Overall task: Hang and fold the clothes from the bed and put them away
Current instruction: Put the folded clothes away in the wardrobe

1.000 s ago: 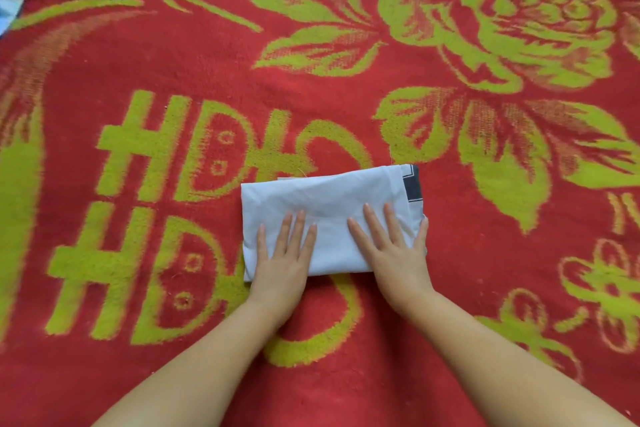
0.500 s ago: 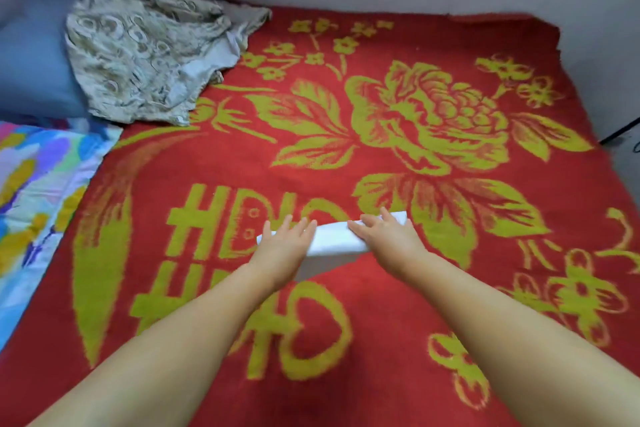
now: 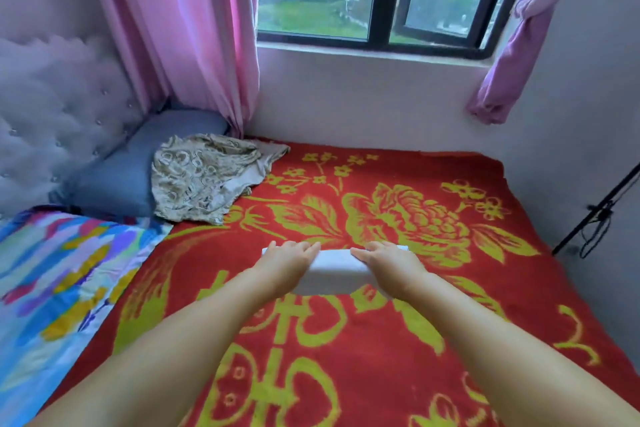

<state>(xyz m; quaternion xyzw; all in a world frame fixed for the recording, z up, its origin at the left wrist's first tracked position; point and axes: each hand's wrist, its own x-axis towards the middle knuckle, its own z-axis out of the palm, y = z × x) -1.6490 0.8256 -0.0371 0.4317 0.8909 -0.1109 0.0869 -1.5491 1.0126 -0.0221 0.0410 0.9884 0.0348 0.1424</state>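
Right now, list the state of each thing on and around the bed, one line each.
White garment: folded, held above the blanket.
Left hand: grips the garment's left end.
Right hand: grips its right end.
Patterned garment: unfolded, crumpled, partly on the pillow.
Pillow: lying against the headboard.
Red blanket: spread flat.
Left curtain: hanging loose.
Right curtain: knotted up.

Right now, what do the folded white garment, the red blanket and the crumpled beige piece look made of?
Folded white garment: soft matte fabric, probably cotton knit; it bends between the left hand and right hand.
Red blanket: thick, fuzzy woven pile, likely acrylic or plush; the yellow-green pattern edges look blurry.
Crumpled beige garment: thin, slightly shiny printed cloth, maybe satin or polyester; it falls in sharp, fine creases.
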